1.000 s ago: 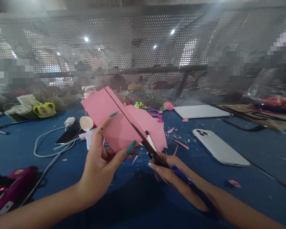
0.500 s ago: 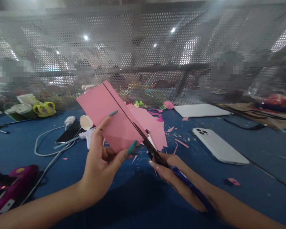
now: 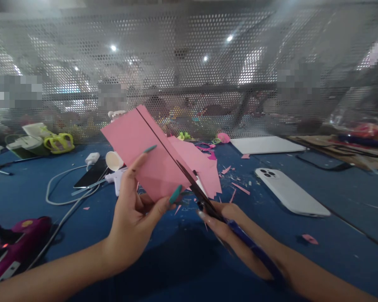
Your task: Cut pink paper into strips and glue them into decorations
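Note:
My left hand (image 3: 135,218) grips a folded or layered piece of pink paper (image 3: 145,163) by its lower edge, thumb and fingers on the sheet and the paper tilted up over the table. A dark line runs along its right side. In my right hand (image 3: 236,235) is a pair of scissors (image 3: 204,199) with dark blades and blue handles. One blade lies along the paper's lower right edge, close to the dark line; the lower blade is partly hidden. More pink paper (image 3: 208,170) lies behind, among small pink scraps (image 3: 240,188).
A white phone (image 3: 290,195) lies at right, a white flat slab (image 3: 267,145) behind it. At left are a glue gun (image 3: 115,180), a dark phone (image 3: 91,174), a white cable (image 3: 50,201) and a purple device (image 3: 25,237). A perforated metal screen (image 3: 189,71) stands behind the blue table (image 3: 182,272).
Hardly anything differs. The scissors' blades have shifted very slightly against the paper's right edge, and the layers there sit a little further apart.

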Tool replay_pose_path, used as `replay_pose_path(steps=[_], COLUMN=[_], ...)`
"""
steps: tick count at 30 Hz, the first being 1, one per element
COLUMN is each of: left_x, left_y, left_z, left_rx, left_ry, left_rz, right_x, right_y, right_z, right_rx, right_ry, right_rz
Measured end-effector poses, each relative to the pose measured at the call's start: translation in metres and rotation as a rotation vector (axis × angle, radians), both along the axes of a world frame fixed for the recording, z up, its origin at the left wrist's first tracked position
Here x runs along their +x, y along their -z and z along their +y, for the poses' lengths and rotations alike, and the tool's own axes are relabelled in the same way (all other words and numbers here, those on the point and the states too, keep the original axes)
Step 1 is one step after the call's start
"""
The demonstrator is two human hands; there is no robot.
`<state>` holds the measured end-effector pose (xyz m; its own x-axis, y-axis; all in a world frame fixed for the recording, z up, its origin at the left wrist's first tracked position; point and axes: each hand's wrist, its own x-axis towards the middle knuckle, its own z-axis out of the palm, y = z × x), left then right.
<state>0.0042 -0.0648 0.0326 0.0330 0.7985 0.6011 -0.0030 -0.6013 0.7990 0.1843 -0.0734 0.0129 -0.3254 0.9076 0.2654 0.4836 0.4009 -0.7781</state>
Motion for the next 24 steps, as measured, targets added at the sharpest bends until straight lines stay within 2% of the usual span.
replay_pose_path(steps=[7,14,24], left_x=[0.0005,0.0012,0.0010], left_y=[0.0005,0.0002,0.0012], left_z=[-0.0003,-0.0016,-0.0012], left_rx=[-0.011,-0.044,-0.030], left_ry=[0.003,-0.008,-0.017], left_rz=[-0.009,-0.024,-0.014], right_x=[0.0007,-0.0016,-0.0009], right_y=[-0.0002,-0.0051,-0.0078], right_z=[-0.0027,0.0002,0.0000], right_rx=[0.034,-0.209,-0.249], right_ry=[0.041,-0.025,-0.051], right_rz=[-0.007,-0.019,-0.009])
